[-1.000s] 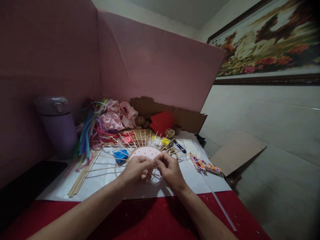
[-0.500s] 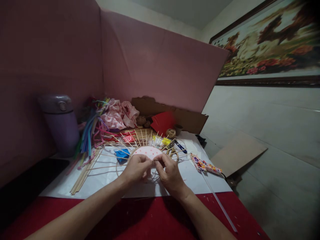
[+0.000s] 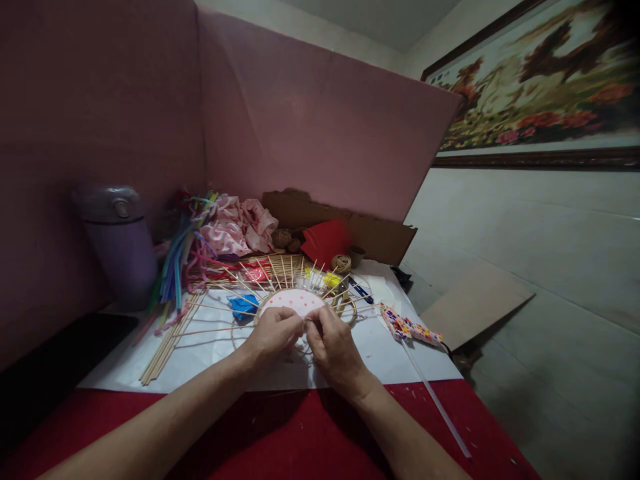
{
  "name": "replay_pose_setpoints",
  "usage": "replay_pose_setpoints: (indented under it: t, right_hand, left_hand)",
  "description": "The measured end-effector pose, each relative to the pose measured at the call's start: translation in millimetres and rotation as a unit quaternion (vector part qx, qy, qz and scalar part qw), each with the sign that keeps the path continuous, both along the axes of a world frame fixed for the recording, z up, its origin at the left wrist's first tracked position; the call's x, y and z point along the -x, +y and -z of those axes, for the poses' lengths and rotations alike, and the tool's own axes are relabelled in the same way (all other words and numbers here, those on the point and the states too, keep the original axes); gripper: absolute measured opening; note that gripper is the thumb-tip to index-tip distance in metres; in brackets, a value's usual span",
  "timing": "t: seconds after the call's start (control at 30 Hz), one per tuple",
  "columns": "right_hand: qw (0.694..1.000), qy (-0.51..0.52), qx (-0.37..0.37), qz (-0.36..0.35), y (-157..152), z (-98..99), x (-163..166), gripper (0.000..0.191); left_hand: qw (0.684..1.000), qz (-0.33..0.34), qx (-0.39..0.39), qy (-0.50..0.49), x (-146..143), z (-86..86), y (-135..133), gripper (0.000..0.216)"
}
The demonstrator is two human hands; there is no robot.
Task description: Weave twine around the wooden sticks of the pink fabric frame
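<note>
A round pink-and-white dotted disc (image 3: 295,301) lies before me, with thin wooden sticks (image 3: 273,273) fanning out from its edge. Tan twine runs round its rim. At the disc's near edge, my left hand (image 3: 276,333) is closed in a pinch. My right hand (image 3: 333,343) is closed too, its thumb and fingertips meeting the left ones. Thin twine (image 3: 234,337) loops out beside and under the hands and seems to run into both pinches; the exact grip is hidden by the fingers.
Loose sticks (image 3: 167,347) and a blue packet (image 3: 244,307) lie left on white paper (image 3: 200,363). Scissors (image 3: 345,307), a navy cutter (image 3: 361,291) and a twine roll (image 3: 341,264) are right. Further out are a purple bottle (image 3: 120,247), pipe cleaners (image 3: 173,267) and a glue stick (image 3: 440,403).
Both hands stay at the disc's near edge, with fingertips shifted slightly. The twine loop beneath them shows less. The view has tilted a little.
</note>
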State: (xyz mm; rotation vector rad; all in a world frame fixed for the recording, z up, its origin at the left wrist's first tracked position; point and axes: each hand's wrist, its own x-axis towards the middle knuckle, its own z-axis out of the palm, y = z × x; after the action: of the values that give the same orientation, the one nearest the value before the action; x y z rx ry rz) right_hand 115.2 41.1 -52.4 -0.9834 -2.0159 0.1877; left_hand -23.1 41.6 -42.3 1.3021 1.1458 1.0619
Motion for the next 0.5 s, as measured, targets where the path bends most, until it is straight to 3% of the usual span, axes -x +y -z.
replay_pose_setpoints:
  t: [0.27, 0.5]
  right_hand:
    - [0.999, 0.019, 0.015, -0.023, 4.1, -2.6, -5.3, 0.012]
    - [0.999, 0.008, 0.012, -0.048, -0.9, -1.5, -4.1, 0.015]
  left_hand:
    - [0.999, 0.032, -0.023, 0.013, 2.0, 0.2, 0.9, 0.028]
    - [0.994, -0.023, -0.069, 0.081, 1.4, 3.4, 1.6, 0.018]
